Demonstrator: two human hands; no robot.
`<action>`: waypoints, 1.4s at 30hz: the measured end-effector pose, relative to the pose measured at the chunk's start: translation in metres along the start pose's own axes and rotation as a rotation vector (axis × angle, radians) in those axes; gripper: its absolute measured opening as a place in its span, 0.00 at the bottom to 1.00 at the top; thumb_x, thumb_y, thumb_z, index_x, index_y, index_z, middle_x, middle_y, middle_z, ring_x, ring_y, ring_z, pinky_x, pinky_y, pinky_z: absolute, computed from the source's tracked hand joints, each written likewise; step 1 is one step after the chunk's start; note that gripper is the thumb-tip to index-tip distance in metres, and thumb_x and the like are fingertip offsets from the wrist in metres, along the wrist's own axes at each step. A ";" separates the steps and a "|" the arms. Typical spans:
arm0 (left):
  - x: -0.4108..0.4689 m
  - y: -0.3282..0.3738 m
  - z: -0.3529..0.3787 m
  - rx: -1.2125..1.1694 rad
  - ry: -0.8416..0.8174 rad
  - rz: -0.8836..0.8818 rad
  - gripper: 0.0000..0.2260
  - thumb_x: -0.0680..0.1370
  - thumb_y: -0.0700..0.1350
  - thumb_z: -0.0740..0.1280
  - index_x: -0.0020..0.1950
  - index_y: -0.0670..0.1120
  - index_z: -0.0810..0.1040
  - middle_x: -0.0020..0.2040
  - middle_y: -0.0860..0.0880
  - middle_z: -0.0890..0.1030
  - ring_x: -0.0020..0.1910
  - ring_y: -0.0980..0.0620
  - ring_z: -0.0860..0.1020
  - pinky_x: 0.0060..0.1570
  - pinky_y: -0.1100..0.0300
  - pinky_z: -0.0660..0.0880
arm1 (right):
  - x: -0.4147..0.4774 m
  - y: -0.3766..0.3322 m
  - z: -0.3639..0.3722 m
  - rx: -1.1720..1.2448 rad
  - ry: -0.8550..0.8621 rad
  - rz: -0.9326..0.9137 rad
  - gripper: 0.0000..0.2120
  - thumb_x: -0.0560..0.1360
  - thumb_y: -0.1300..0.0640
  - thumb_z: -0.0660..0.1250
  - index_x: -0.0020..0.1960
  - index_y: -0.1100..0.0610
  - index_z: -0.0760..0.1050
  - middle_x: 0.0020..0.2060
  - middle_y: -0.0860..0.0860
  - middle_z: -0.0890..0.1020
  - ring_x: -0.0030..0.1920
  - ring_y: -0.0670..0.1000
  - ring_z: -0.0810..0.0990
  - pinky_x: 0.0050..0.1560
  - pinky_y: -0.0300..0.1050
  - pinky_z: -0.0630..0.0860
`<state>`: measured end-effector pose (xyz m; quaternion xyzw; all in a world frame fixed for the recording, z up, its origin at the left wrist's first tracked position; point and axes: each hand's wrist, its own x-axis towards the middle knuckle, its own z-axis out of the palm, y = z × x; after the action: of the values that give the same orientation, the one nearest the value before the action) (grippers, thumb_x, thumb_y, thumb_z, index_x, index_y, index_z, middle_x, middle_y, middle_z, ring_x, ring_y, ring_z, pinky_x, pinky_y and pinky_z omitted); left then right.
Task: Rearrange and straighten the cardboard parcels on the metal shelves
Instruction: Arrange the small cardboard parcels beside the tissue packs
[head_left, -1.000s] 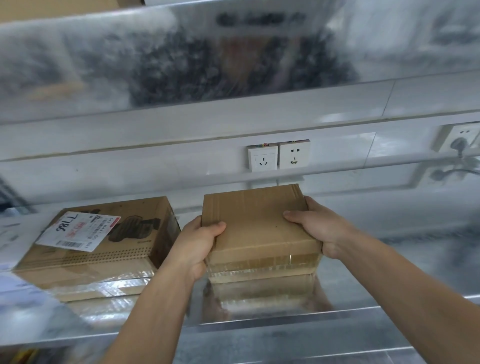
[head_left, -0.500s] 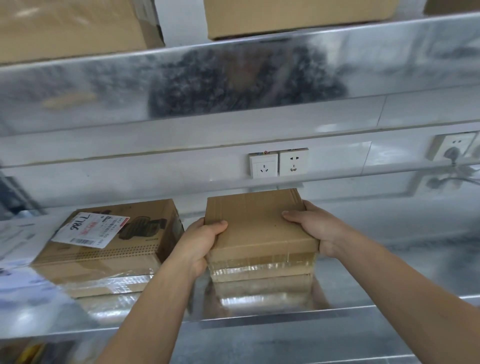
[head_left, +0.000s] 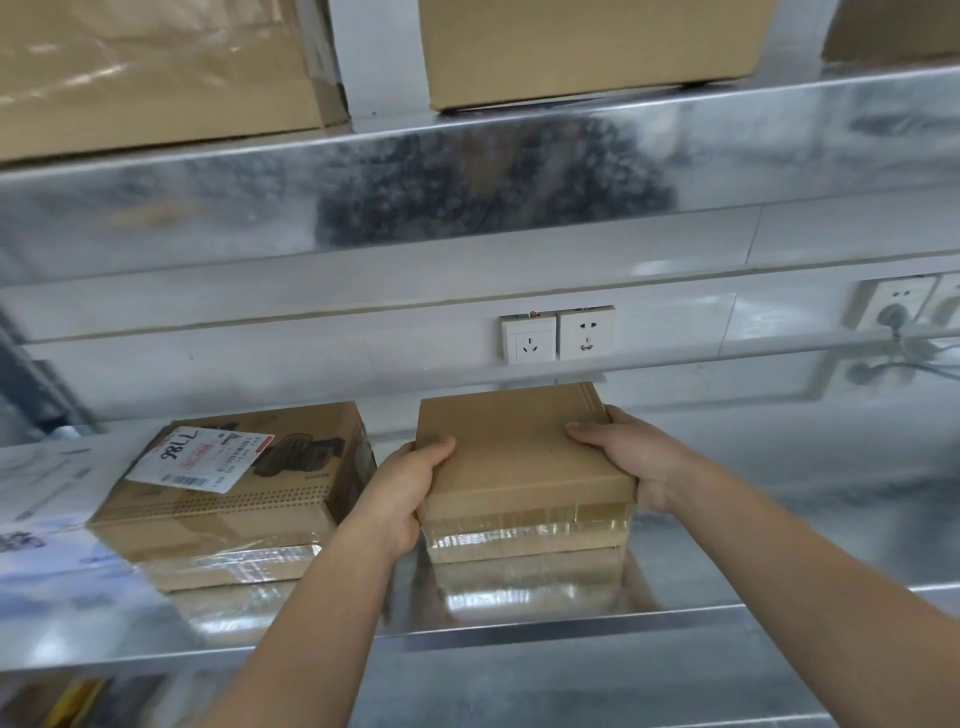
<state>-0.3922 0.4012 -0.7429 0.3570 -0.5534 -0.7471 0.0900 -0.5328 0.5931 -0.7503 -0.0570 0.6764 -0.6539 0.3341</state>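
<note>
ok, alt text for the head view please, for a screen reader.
The left hand and right hand hold a small plain cardboard parcel by its sides on a shiny metal shelf. A larger labelled parcel sits just to its left, not touching; more boxes stand on the shelf above, and wall sockets show behind.

In the lower centre of the frame a small box (head_left: 519, 457) sits on the lower shelf (head_left: 779, 493), with the left hand (head_left: 400, 488) at its left side and the right hand (head_left: 639, 457) at its right. Just left of it lies a labelled box (head_left: 249, 514), with a label (head_left: 200, 460) on top. Behind, on the wall, are twin sockets (head_left: 558, 335), with edge sockets (head_left: 898, 306) at far right. Across the top runs the upper shelf (head_left: 208, 202), bearing a big box (head_left: 145, 67) at upper left, a middle box (head_left: 587, 47) and a corner box (head_left: 893, 31).
</note>
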 end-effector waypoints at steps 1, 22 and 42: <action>-0.001 0.000 -0.001 -0.041 0.005 -0.008 0.08 0.82 0.47 0.68 0.57 0.45 0.82 0.45 0.47 0.88 0.47 0.47 0.85 0.46 0.52 0.81 | -0.001 0.000 -0.001 0.011 -0.004 0.001 0.19 0.80 0.58 0.71 0.69 0.54 0.72 0.55 0.56 0.85 0.48 0.56 0.87 0.44 0.51 0.84; -0.014 -0.006 -0.018 -0.423 -0.126 -0.011 0.13 0.83 0.47 0.57 0.53 0.42 0.79 0.49 0.40 0.84 0.52 0.41 0.81 0.53 0.46 0.77 | -0.017 0.019 -0.014 0.253 -0.015 -0.036 0.32 0.82 0.57 0.66 0.81 0.41 0.58 0.61 0.50 0.82 0.43 0.52 0.87 0.34 0.47 0.83; -0.017 0.024 -0.010 -0.096 -0.177 0.159 0.21 0.79 0.56 0.65 0.69 0.47 0.78 0.58 0.42 0.81 0.62 0.41 0.78 0.48 0.43 0.77 | -0.006 0.029 0.011 0.025 -0.117 -0.114 0.21 0.86 0.54 0.61 0.78 0.48 0.69 0.68 0.47 0.79 0.71 0.49 0.75 0.77 0.52 0.65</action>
<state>-0.3796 0.3937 -0.7152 0.2399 -0.5493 -0.7919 0.1166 -0.5122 0.5911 -0.7741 -0.1292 0.6433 -0.6757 0.3361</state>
